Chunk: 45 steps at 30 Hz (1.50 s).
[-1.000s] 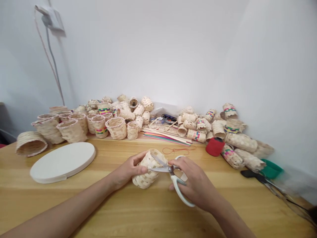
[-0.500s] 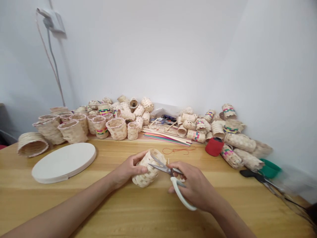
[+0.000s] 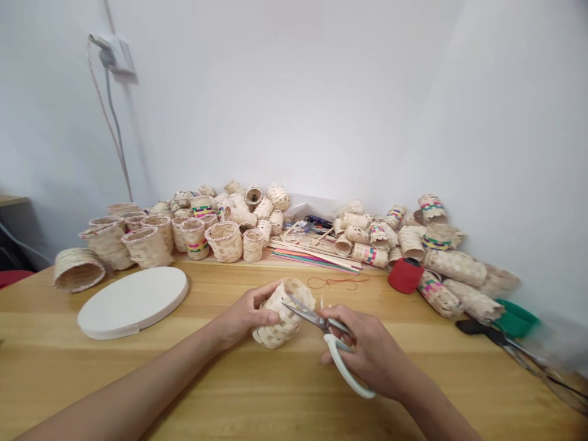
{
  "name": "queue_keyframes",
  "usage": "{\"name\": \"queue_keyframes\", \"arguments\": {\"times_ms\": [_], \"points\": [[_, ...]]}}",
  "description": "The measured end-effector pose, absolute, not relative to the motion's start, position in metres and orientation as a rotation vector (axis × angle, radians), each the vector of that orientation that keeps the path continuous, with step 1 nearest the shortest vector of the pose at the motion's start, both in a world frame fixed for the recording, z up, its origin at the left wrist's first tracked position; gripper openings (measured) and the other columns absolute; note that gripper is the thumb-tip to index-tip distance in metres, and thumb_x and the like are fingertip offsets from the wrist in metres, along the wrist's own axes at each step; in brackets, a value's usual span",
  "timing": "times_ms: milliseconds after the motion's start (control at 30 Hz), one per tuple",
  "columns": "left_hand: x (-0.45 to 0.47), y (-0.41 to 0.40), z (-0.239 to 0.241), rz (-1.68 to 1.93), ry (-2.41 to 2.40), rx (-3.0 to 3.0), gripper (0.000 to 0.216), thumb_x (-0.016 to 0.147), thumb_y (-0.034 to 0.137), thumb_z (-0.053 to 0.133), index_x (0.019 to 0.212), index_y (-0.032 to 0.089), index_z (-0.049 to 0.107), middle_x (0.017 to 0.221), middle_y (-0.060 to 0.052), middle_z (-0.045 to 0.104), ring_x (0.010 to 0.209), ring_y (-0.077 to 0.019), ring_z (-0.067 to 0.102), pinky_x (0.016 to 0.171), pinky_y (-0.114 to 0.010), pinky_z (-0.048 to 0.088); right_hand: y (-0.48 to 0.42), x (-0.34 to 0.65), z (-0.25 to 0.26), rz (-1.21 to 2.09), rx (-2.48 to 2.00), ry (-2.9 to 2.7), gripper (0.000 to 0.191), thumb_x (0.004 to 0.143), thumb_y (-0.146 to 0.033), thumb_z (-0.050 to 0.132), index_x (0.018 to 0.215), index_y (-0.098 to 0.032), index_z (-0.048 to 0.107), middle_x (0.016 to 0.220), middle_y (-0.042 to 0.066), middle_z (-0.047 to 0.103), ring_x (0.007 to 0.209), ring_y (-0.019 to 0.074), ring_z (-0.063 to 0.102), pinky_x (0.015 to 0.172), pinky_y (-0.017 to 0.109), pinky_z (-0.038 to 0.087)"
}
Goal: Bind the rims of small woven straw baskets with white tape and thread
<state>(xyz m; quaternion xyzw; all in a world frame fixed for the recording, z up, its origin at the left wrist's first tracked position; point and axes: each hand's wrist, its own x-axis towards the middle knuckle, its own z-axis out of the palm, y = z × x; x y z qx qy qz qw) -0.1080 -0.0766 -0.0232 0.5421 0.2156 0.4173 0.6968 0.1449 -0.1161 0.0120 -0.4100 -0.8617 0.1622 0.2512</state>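
Observation:
My left hand (image 3: pixel 250 315) is closed around the side of a small woven basket (image 3: pixel 278 324), tilted with its open mouth toward the upper right. My right hand (image 3: pixel 367 343) grips a pair of scissors (image 3: pixel 315 316) with white handles. The blades reach over the basket's rim and stand only slightly apart. A short pale strip end (image 3: pixel 321 301) sticks up beside the blades. Some of my right fingers are hidden behind the scissors' handles.
Woven baskets (image 3: pixel 223 240) crowd the back left, with more in a pile (image 3: pixel 367 229) at the right. A white round disc (image 3: pixel 133 303) lies at left. Coloured strips (image 3: pixel 316 258), a red thread (image 3: pixel 337 282), a red spool (image 3: pixel 405 275) and a green bowl (image 3: pixel 517 318) are also there.
The scissor blades have come closer together at the basket's rim. The whole view has shifted slightly; my left hand keeps its hold on the basket.

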Motion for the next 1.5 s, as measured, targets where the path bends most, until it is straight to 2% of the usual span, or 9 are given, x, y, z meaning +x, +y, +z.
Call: {"name": "queue_keyframes", "arguments": {"times_ms": [400,600,733,867,1133,1233,1300,1367,1500], "points": [[-0.108,-0.077,-0.021,0.948,0.461,1.199,0.085,0.059,0.036,0.085,0.134,0.02,0.048,0.122,-0.012,0.062,0.101,-0.026,0.061,0.078,-0.028,0.046,-0.114,0.144,0.006,0.403,-1.147,-2.319,0.03,0.078,-0.033,0.066,0.106,-0.023,0.058,0.083,0.001,0.068,0.067,0.018,0.062,0.063,0.027,0.045],[-0.106,-0.076,-0.019,1.029,0.506,1.198,0.09,0.058,0.033,0.086,0.137,0.021,0.045,0.125,-0.013,0.061,0.104,-0.026,0.06,0.085,-0.03,0.046,-0.105,0.147,0.007,0.624,-1.195,-2.033,0.035,0.076,-0.028,0.064,0.109,-0.024,0.054,0.085,0.0,0.065,0.072,0.0178,0.061,0.068,0.029,0.046],[-0.103,-0.075,-0.018,1.125,0.632,1.228,0.095,0.053,0.035,0.087,0.137,0.019,0.045,0.131,-0.014,0.057,0.118,-0.0321,0.052,0.094,-0.035,0.043,-0.094,0.15,0.001,0.838,-1.108,-1.65,0.038,0.079,-0.042,0.061,0.109,-0.021,0.049,0.082,0.002,0.062,0.07,0.0175,0.059,0.063,0.03,0.047],[-0.1,-0.077,-0.021,1.151,0.683,1.368,0.09,0.051,0.034,0.088,0.132,0.019,0.051,0.135,-0.012,0.053,0.124,-0.0338,0.046,0.102,-0.038,0.038,-0.088,0.145,-0.006,1.15,-0.958,-1.371,0.053,0.07,-0.055,0.07,0.103,-0.021,0.047,0.08,0.004,0.064,0.065,0.0169,0.06,0.059,0.03,0.048],[-0.098,-0.082,-0.018,1.171,0.754,1.672,0.076,0.054,0.036,0.086,0.124,0.021,0.06,0.131,-0.011,0.055,0.123,-0.0348,0.044,0.107,-0.042,0.031,-0.092,0.137,-0.008,1.275,-0.9,-1.259,0.054,0.063,-0.044,0.08,0.103,-0.022,0.05,0.083,0.002,0.064,0.069,0.0162,0.062,0.061,0.028,0.048],[-0.097,-0.084,-0.018,1.135,0.645,1.538,0.076,0.058,0.047,0.082,0.124,0.019,0.059,0.128,-0.012,0.056,0.119,-0.0328,0.048,0.099,-0.037,0.039,-0.092,0.138,-0.008,1.253,-0.928,-1.28,0.053,0.064,-0.044,0.079,0.104,-0.022,0.051,0.083,0.002,0.064,0.065,0.0146,0.06,0.058,0.027,0.046],[-0.095,-0.086,-0.019,1.019,0.547,1.333,0.074,0.063,0.053,0.076,0.125,0.017,0.058,0.121,-0.013,0.061,0.106,-0.0292,0.057,0.085,-0.033,0.046,-0.093,0.138,-0.007,1.208,-0.942,-1.329,0.053,0.065,-0.044,0.079,0.105,-0.022,0.052,0.083,0.002,0.064,0.068,0.0153,0.06,0.057,0.026,0.046],[-0.094,-0.089,-0.02,0.928,0.489,1.149,0.067,0.07,0.054,0.071,0.125,0.017,0.058,0.111,-0.012,0.067,0.09,-0.0239,0.063,0.073,-0.028,0.048,-0.094,0.14,-0.006,1.147,-0.943,-1.381,0.052,0.065,-0.043,0.078,0.106,-0.023,0.053,0.087,0.003,0.065,0.075,0.0169,0.06,0.06,0.026,0.047],[-0.089,-0.096,-0.021,0.924,0.46,0.98,0.049,0.08,0.044,0.065,0.124,0.023,0.058,0.102,-0.006,0.071,0.088,-0.0197,0.065,0.079,-0.028,0.046,-0.098,0.143,-0.005,1.039,-0.899,-1.429,0.05,0.066,-0.039,0.078,0.108,-0.025,0.055,0.099,0.005,0.066,0.078,0.0164,0.059,0.067,0.029,0.049]]}}
